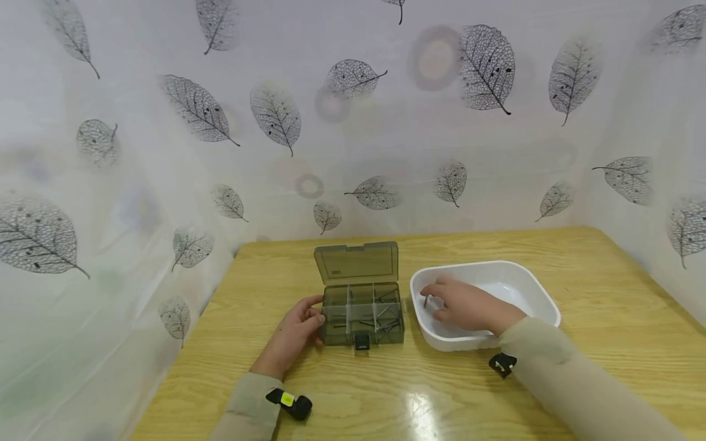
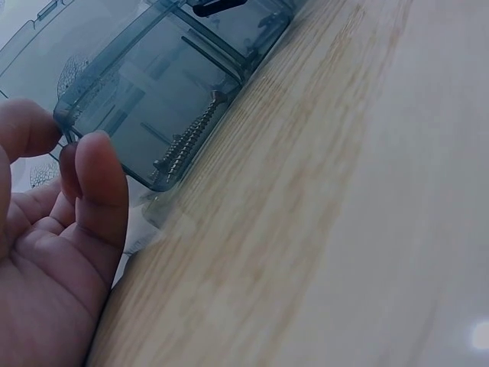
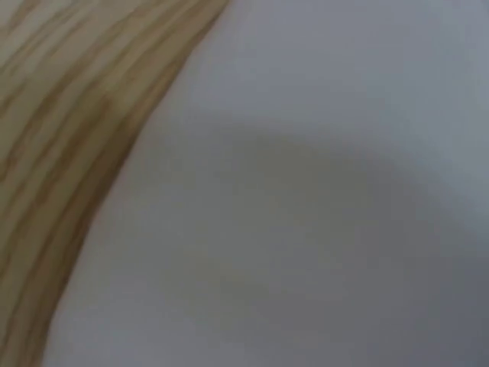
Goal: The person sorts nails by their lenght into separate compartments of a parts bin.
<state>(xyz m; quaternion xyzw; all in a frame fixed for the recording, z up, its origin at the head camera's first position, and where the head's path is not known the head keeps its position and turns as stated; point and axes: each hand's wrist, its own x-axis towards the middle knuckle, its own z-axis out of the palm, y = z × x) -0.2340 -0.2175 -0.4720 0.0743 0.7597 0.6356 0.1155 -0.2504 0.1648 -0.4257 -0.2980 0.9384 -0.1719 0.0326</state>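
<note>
A smoky clear compartment box stands on the table with its lid raised at the back. My left hand grips its left side; in the left wrist view, thumb and finger meet at the box's corner. Screws with visible threads lie in a compartment there, and several thin metal pieces fill the right-hand ones. Over the left part of a white basin, my right hand pinches a small screw, which points downward. The right wrist view shows only the blurred basin wall.
The wooden table carries the box left of the basin, with a narrow gap between them. A black latch is on the box's front. Behind and at both sides hangs a white curtain with leaf prints.
</note>
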